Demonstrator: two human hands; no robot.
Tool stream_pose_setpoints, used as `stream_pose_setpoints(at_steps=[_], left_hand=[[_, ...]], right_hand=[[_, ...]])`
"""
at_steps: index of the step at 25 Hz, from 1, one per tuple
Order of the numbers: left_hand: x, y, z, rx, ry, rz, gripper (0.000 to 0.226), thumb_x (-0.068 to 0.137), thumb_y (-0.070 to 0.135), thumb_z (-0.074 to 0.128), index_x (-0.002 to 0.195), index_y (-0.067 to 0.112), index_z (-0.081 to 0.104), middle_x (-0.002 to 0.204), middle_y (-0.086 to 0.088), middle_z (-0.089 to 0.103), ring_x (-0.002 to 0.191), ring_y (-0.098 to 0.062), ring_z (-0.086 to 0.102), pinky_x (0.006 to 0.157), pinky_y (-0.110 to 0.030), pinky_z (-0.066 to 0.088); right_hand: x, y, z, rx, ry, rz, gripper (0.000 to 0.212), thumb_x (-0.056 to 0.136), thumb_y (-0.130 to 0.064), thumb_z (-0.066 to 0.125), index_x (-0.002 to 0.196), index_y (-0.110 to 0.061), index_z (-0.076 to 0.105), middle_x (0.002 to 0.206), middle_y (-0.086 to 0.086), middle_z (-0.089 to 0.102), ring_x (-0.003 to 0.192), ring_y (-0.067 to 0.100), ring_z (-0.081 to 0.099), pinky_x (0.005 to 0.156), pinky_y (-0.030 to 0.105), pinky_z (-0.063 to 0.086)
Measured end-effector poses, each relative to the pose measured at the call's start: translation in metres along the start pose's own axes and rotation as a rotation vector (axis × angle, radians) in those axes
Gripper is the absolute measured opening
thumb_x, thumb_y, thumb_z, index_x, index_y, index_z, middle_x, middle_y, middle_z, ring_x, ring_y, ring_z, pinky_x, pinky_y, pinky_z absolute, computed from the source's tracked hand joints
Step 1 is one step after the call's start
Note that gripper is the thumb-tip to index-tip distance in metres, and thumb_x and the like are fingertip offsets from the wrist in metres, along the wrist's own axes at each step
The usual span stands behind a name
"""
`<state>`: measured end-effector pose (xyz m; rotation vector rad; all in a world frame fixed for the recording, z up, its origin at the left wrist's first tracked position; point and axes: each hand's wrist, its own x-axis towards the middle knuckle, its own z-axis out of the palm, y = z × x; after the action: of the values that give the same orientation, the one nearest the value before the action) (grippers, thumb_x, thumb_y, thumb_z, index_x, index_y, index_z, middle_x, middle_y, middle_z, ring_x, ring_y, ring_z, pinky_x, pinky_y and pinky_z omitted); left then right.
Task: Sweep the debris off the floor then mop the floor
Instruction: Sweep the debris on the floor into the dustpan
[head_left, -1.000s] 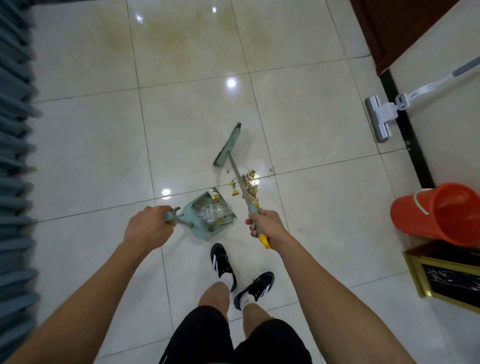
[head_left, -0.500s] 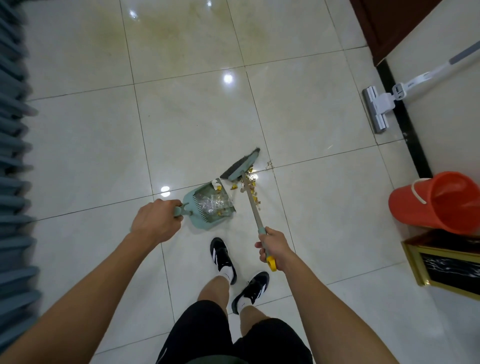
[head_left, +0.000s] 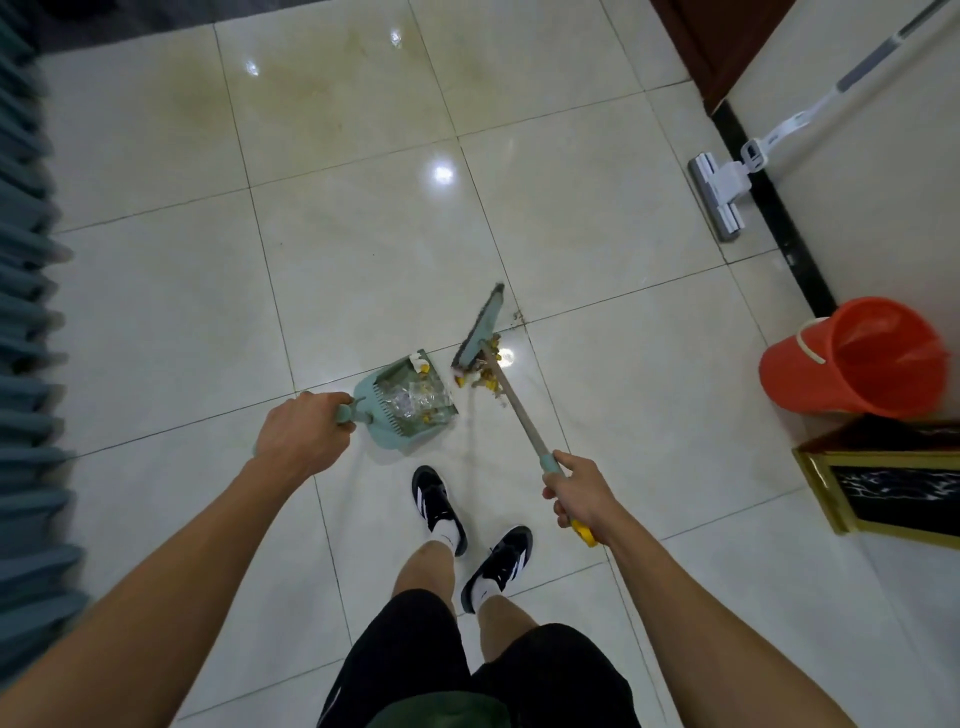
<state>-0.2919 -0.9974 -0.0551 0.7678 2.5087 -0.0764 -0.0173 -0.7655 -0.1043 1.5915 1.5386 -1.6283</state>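
Yellow-brown debris (head_left: 485, 376) in a small heap on the glossy tiled floor (head_left: 363, 260), touching the teal broom (head_left: 480, 327). Teal dustpan (head_left: 410, 402) just beside, holding clear wrappers and yellow bits. Left hand (head_left: 304, 441) curled round dustpan handle; right hand (head_left: 584, 493) gripping broom handle.

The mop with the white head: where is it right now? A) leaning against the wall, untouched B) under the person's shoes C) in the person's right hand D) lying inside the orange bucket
A: the mop leans against the wall, while the hands hold the broom and dustpan.
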Motion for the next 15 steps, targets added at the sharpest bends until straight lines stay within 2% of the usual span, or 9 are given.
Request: stream_pose_setpoints(at_steps=[2,4,6,9,11,13,15], left_hand=[[0.003,0.002,-0.002,-0.007,-0.009,0.0,0.022,0.092,0.027,0.059,0.11,0.032,0.07,0.084,0.001,0.069,0.074,-0.022,0.063,0.07,-0.035,0.056],[0.009,0.003,-0.005,-0.019,-0.004,-0.007,0.02,0.092,0.025,0.059,0.107,0.033,0.07,0.084,0.002,0.069,0.074,-0.023,0.062,0.068,-0.034,0.053],[0.015,0.002,-0.007,-0.024,0.0,-0.014,0.018,0.092,0.025,0.059,0.102,0.033,0.07,0.082,0.002,0.067,0.073,-0.023,0.061,0.067,-0.033,0.052],[0.026,-0.004,-0.009,-0.02,-0.003,-0.004,0.014,0.093,0.026,0.058,0.098,0.031,0.07,0.075,0.005,0.063,0.068,-0.021,0.06,0.064,-0.032,0.05],[0.035,-0.006,-0.013,0.007,0.003,0.02,0.013,0.093,0.027,0.058,0.098,0.031,0.069,0.073,0.005,0.061,0.066,-0.02,0.059,0.062,-0.031,0.048],[0.045,-0.008,-0.016,0.027,-0.007,0.029,0.015,0.092,0.027,0.058,0.099,0.033,0.069,0.075,0.005,0.059,0.068,-0.022,0.058,0.063,-0.031,0.044],[0.056,-0.007,-0.017,0.03,-0.019,0.046,0.018,0.091,0.028,0.057,0.103,0.035,0.069,0.081,0.003,0.06,0.071,-0.024,0.057,0.064,-0.03,0.043]], right_hand=[[0.002,0.005,-0.008,-0.099,0.031,-0.036,0.058,0.096,-0.009,0.048,0.152,-0.02,0.038,0.097,0.013,0.062,0.059,0.02,0.049,0.045,0.026,0.043],[0.005,0.006,-0.01,-0.295,0.08,-0.127,0.046,0.094,-0.01,0.048,0.141,-0.01,0.047,0.104,0.012,0.061,0.069,0.023,0.055,0.05,0.033,0.051],[0.011,0.001,-0.009,-0.447,0.123,-0.206,0.038,0.092,-0.007,0.048,0.13,-0.006,0.053,0.102,0.012,0.062,0.079,0.025,0.059,0.069,0.04,0.058],[0.025,-0.017,-0.007,-0.575,0.163,-0.23,0.05,0.093,-0.006,0.048,0.143,-0.01,0.046,0.119,0.016,0.062,0.1,0.03,0.062,0.082,0.035,0.054],[0.035,-0.035,-0.007,-0.681,0.182,-0.215,0.055,0.093,-0.005,0.047,0.147,-0.014,0.041,0.122,0.016,0.061,0.099,0.029,0.061,0.079,0.032,0.052],[0.044,-0.053,-0.004,-0.762,0.192,-0.173,0.056,0.092,-0.004,0.048,0.146,-0.017,0.039,0.12,0.014,0.061,0.09,0.025,0.058,0.072,0.029,0.048],[0.055,-0.066,-0.002,-0.808,0.203,-0.133,0.058,0.092,-0.005,0.049,0.147,-0.018,0.038,0.121,0.014,0.06,0.091,0.025,0.059,0.073,0.029,0.049]])
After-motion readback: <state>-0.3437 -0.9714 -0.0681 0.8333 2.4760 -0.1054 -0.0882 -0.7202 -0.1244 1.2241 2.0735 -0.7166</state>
